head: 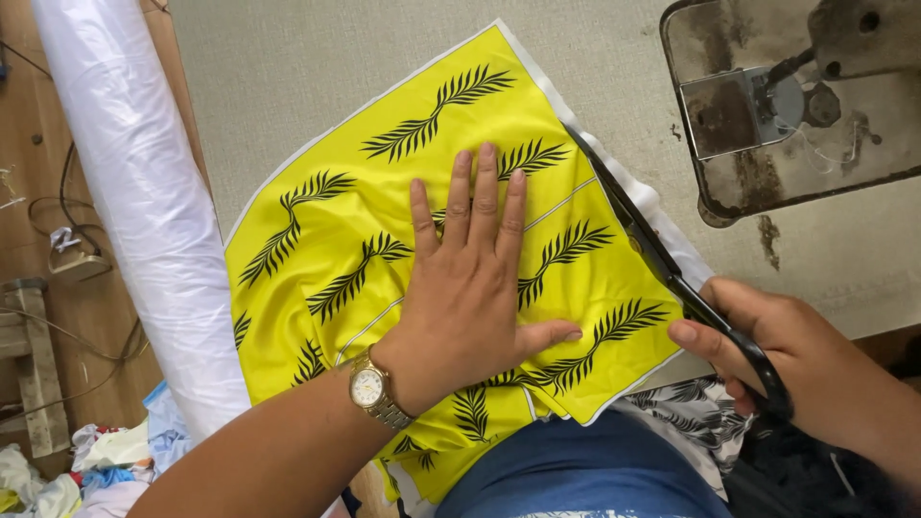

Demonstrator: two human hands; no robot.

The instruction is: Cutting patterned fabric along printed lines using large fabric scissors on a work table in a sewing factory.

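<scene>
Pressing the yellow leaf cloth (422,192) flat with the open left hand (470,297), the right hand (767,350) grips black scissors (662,259) along its right edge — the cutting step, I think — needing a steady snip.

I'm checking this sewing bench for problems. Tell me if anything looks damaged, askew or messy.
The sewing machine base at upper right is stained and grimy. Fabric scraps lie heaped on the floor at lower left. The yellow leaf-print fabric lies flat under the left hand, while the right hand holds black scissors along its edge.
</scene>
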